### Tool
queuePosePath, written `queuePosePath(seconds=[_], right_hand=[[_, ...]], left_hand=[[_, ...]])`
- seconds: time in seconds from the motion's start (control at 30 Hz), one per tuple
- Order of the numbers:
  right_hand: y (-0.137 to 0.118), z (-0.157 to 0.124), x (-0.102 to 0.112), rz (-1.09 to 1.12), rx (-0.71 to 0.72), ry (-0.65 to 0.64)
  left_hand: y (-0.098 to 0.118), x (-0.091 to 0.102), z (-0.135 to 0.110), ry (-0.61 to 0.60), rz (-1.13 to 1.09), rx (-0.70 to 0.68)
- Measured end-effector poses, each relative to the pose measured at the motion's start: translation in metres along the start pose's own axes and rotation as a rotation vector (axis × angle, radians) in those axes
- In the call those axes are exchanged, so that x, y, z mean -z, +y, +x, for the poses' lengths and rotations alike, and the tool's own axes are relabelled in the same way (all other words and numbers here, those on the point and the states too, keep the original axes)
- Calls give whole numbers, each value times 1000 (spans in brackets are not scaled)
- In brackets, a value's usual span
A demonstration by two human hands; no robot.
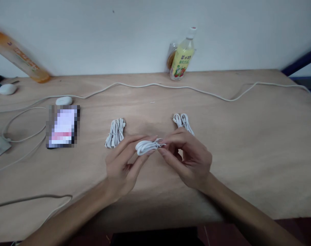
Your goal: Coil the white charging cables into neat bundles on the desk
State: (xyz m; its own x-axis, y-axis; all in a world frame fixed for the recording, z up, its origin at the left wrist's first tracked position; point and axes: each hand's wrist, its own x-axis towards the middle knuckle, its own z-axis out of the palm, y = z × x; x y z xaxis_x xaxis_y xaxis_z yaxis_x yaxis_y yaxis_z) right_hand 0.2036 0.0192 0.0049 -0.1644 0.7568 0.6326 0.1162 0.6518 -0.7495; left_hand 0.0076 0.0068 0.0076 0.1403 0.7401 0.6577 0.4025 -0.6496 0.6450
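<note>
My left hand (120, 167) pinched the white cable bundle (144, 147) (it lay sideways) by its loops, my right hand (191, 160) by its tips.

Cable coil (146, 147) pinched between your left hand (121, 167) and right hand (190, 160). Second bundle (115, 132) lies to its left on the table (247, 143), third bundle (183, 123) behind-right, bottle (182, 56) at the far edge.

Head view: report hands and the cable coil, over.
Both pinch the coiled white cable: left hand, right hand, above the table. Beyond, left bundle and right bundle lie on it. Nothing blocks the hands.
</note>
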Motion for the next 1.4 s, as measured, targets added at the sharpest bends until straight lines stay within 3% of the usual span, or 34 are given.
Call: queuePosePath(seconds=[0.2,0.37,0.8,0.93,1.2,1.4], right_hand=[[1,-1,2,16,-78,43],[-3,1,4,-114,-79,56],[12,-4,8,-545,309,15],[6,-1,7,-403,156,36],[0,7,0,163,-453,37],[1,10,1,272,-500,-1]], left_hand=[[0,-2,2,-32,-134,128],[-1,-5,3,-28,-202,193],[3,-6,13,-86,-340,409],[0,-6,12,-83,-333,398],[-4,-4,7,2,-115,187],[-4,-2,6,-4,-54,123]])
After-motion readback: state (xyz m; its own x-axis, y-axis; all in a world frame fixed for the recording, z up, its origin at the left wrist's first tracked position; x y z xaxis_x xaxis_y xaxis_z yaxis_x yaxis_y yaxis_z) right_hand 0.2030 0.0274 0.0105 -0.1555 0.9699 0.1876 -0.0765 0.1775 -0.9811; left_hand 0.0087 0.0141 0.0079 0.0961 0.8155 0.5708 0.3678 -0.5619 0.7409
